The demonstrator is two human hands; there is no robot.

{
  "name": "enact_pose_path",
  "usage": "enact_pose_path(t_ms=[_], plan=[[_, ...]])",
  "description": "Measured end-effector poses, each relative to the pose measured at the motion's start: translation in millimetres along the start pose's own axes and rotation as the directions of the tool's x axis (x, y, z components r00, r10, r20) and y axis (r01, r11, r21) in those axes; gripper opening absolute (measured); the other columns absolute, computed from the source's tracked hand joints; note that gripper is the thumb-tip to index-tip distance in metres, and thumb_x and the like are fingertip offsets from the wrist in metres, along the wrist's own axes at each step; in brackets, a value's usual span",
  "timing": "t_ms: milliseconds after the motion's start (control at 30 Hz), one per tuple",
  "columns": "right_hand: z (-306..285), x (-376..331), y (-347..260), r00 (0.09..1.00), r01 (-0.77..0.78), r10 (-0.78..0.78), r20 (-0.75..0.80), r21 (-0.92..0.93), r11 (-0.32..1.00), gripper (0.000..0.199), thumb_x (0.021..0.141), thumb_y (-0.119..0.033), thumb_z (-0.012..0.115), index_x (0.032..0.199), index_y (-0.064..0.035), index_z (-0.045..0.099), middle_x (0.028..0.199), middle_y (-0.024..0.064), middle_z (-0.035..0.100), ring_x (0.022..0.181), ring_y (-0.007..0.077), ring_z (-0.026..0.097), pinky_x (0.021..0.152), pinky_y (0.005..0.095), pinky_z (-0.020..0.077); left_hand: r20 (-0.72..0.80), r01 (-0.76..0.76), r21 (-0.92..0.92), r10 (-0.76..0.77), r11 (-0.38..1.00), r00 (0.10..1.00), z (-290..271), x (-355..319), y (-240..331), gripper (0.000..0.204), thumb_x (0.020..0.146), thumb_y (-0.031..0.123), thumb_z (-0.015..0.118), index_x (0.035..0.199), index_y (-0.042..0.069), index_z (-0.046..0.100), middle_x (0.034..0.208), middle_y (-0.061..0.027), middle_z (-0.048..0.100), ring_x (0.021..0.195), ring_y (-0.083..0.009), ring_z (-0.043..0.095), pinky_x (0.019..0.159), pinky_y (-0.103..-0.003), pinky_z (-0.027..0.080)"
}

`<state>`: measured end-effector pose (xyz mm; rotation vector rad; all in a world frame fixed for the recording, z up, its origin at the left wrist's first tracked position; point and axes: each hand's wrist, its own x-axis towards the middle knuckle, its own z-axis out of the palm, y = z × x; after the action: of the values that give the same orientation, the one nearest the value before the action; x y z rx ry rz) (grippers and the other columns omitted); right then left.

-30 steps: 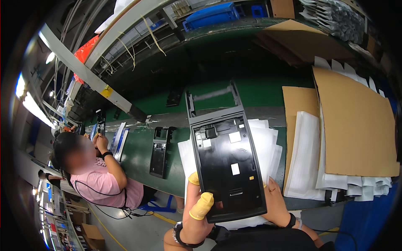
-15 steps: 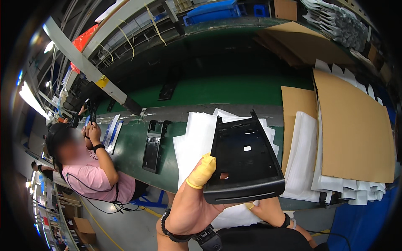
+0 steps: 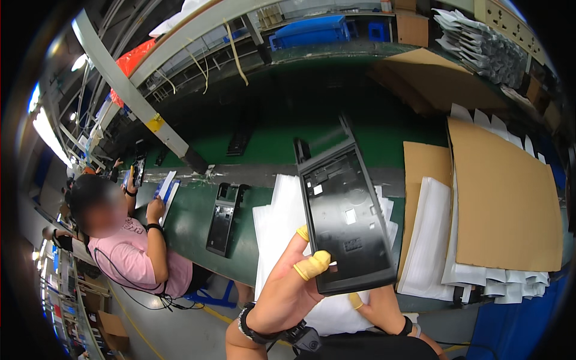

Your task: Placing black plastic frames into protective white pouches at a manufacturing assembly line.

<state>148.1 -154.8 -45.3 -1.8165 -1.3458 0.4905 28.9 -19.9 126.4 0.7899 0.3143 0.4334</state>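
Black plastic housing (image 3: 345, 225): raised, tilted, above white sheets (image 3: 279, 207)
Left hand (image 3: 293, 285): fingers gripping housing's lower left side
Right hand (image 3: 384, 309): by housing's near edge; can't tell grip
Second housing (image 3: 222, 221): on green bench (image 3: 191, 222)

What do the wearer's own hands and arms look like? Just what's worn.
Left hand: yellow finger cots on thumb and one finger, black wristband, beaded bracelet. Right hand: yellow finger cot, dark wristband, pale band beside it. No sleeves visible.
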Motion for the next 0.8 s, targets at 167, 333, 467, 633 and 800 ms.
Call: enact_pose_path(t_ms=[167,333,467,633,800], plan=[[-3.7,0.2,-6.9,0.999,0.028,-0.029,-0.045,-0.017,0.999,0.055,0.079,-0.031,0.061,0.125,-0.0054,0.048,0.123,0.0257,0.042,0.112,0.0424,0.041,0.099,0.0468,0.0318,0.03,-0.076,-0.292,0.089,0.953,0.996,-21.0,-5.2,-8.1,0.038,0.091,0.016,0.038,0.126,0.001,0.039,0.101,-0.0118,0.057,0.082,-0.017,0.059,0.076,-0.03,0.048],[-5.9,-1.3,-5.9,0.998,0.035,-0.036,-0.047,-0.018,0.999,0.055,0.079,-0.032,0.062,0.125,-0.0053,0.048,0.125,0.0249,0.042,0.114,0.0417,0.04,0.099,0.0465,0.0316,0.317,0.211,-0.446,-0.067,0.87,0.946,-43.6,0.6,-29.9,0.037,0.091,0.044,0.043,0.076,0.01,0.045,0.048,0.0036,0.04,0.04,-0.0047,0.034,0.042,-0.02,0.027],[-7.1,-0.6,-7.7,0.999,0.027,-0.027,-0.04,-0.001,1.0,0.055,0.079,-0.032,0.062,0.124,-0.0041,0.049,0.125,0.0259,0.042,0.115,0.0422,0.04,0.099,0.0471,0.0311,0.481,0.409,-0.412,-0.187,0.814,0.857,-45.9,0.0,-28.4,0.044,0.09,0.048,0.041,0.068,0.009,0.043,0.047,0.0007,0.041,0.038,-0.0071,0.033,0.041,-0.022,0.026],[-1.5,-2.0,-2.5,1.0,0.006,-0.007,-0.026,-0.047,0.999,0.056,0.08,-0.034,0.061,0.122,0.0006,0.049,0.123,0.0306,0.041,0.116,0.0446,0.038,0.1,0.0492,0.0299,-0.16,0.111,0.283,-0.067,0.953,0.985,-32.6,8.8,16.0,0.032,0.089,0.036,0.044,0.085,0.005,0.05,0.058,0.0,0.045,0.045,-0.0078,0.037,0.045,-0.022,0.03],[-0.7,-0.1,-2.9,1.0,0.013,-0.013,0.001,-0.093,0.996,0.057,0.082,-0.036,0.059,0.122,0.003,0.047,0.122,0.0327,0.041,0.118,0.0456,0.037,0.101,0.0492,0.0295,-0.1,0.0,0.866,0.173,0.499,0.98,-43.2,102.3,58.4,0.027,0.083,0.008,0.054,0.107,0.0,0.046,0.084,-0.0016,0.055,0.069,-0.0117,0.053,0.061,-0.026,0.044]])
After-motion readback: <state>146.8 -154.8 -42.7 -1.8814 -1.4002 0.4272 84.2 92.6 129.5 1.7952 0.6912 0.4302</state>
